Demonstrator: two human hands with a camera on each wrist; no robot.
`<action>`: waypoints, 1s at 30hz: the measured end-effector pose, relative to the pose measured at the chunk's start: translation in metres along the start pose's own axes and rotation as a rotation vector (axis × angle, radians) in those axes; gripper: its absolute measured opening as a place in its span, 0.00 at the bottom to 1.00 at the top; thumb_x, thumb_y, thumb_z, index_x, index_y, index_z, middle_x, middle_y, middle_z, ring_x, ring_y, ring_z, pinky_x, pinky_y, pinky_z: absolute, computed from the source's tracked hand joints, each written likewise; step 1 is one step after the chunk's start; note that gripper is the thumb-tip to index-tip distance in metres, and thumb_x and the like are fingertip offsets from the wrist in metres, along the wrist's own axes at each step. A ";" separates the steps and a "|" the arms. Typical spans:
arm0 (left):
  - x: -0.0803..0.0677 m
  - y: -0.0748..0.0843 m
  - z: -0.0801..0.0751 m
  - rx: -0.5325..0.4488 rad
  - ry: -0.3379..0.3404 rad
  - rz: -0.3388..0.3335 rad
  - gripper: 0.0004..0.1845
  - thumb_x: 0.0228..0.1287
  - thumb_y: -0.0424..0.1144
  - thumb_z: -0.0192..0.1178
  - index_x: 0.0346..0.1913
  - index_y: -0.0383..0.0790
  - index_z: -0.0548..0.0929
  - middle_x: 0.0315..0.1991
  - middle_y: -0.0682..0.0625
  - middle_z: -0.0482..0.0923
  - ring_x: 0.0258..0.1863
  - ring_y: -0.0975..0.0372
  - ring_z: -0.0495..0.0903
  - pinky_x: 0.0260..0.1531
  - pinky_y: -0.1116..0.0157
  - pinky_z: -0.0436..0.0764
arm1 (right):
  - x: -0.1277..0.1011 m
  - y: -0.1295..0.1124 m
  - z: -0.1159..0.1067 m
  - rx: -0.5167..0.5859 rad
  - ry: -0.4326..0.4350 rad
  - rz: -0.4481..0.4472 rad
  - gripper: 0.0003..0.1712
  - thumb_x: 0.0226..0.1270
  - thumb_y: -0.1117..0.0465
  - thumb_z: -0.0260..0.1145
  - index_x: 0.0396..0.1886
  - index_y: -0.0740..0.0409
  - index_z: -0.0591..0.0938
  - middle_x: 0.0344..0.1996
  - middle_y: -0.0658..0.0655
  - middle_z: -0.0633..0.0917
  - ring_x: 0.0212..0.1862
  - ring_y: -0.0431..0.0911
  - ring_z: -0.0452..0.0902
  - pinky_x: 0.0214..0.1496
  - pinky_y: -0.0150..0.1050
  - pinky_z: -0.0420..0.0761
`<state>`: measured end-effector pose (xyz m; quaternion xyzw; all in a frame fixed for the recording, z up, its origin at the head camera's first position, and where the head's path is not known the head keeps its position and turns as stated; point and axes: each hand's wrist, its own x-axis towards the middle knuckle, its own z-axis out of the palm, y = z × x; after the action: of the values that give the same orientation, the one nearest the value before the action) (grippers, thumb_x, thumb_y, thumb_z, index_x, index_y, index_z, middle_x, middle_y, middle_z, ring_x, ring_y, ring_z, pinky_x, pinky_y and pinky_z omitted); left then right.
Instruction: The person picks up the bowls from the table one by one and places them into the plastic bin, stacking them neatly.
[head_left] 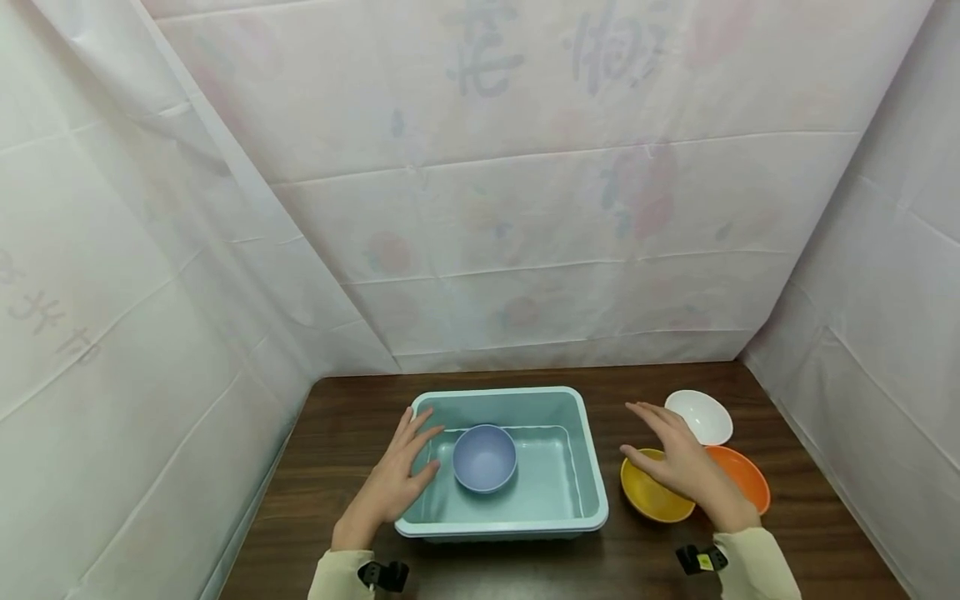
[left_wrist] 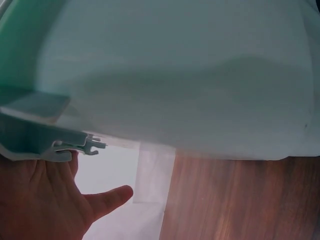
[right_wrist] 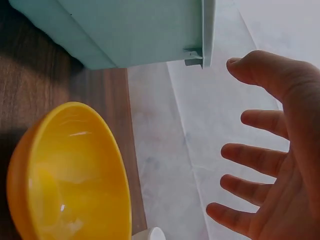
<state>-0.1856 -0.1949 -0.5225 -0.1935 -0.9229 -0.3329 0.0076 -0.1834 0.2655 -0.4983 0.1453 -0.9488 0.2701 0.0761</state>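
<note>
Fingers of my left hand (head_left: 395,482) lie straight and relaxed across the left rim of the pale teal rectangular plastic tub (head_left: 587,467), holding nothing; the left wrist view shows the palm (left_wrist: 37,200) just under the tub's lip. Inside the tub, left of centre, sits the round lavender-blue plastic bowl (head_left: 484,457), upright, close to my fingertips. My right hand (head_left: 678,459) hovers spread above the glossy yellow plastic bowl (head_left: 651,497), fingers apart and gripping nothing, as the right wrist view confirms (right_wrist: 272,150).

As I judge it, taking the yellow bowl (right_wrist: 70,175) well means coming down on its near rim with thumb inside and fingers outside, then lifting straight up so it does not knock the orange plastic bowl (head_left: 746,477) just beside it. The left hand can steady the tub so it does not slide.

Everything rests on a dark brown wood-grain table (head_left: 337,433). A white plastic bowl (head_left: 701,414) stands behind the orange one. Creased white sheeting with faint printed characters (head_left: 525,208) walls off the back and both sides.
</note>
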 end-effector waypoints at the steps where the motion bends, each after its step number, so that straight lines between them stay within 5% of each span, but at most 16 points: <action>1: 0.000 0.000 0.000 -0.002 0.001 0.000 0.28 0.76 0.45 0.60 0.75 0.44 0.71 0.84 0.50 0.50 0.84 0.48 0.34 0.73 0.33 0.58 | -0.001 0.000 0.000 0.002 0.000 0.004 0.39 0.67 0.49 0.73 0.73 0.59 0.73 0.70 0.71 0.73 0.70 0.71 0.65 0.66 0.76 0.67; 9: -0.001 -0.001 0.000 -0.013 0.001 -0.005 0.29 0.76 0.47 0.60 0.75 0.45 0.72 0.84 0.50 0.50 0.84 0.48 0.34 0.72 0.32 0.58 | -0.007 0.003 0.009 -0.026 0.040 -0.009 0.40 0.63 0.49 0.75 0.72 0.55 0.74 0.70 0.69 0.73 0.71 0.71 0.64 0.65 0.77 0.66; 17: -0.001 0.001 0.000 -0.014 0.004 -0.002 0.28 0.76 0.45 0.61 0.74 0.44 0.73 0.84 0.48 0.51 0.84 0.47 0.35 0.72 0.32 0.58 | -0.009 0.014 0.011 -0.100 0.197 -0.097 0.42 0.55 0.53 0.80 0.70 0.58 0.76 0.66 0.72 0.75 0.68 0.75 0.65 0.60 0.79 0.67; 30: 0.000 0.001 0.000 -0.021 -0.002 -0.007 0.28 0.75 0.44 0.61 0.74 0.44 0.73 0.84 0.48 0.51 0.84 0.47 0.34 0.72 0.32 0.58 | -0.004 0.047 0.005 -0.245 0.269 -0.117 0.45 0.49 0.52 0.81 0.68 0.58 0.77 0.65 0.75 0.74 0.68 0.78 0.62 0.58 0.82 0.66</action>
<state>-0.1851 -0.1947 -0.5218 -0.1907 -0.9200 -0.3423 0.0034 -0.1952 0.3019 -0.5268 0.1525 -0.9457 0.1648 0.2352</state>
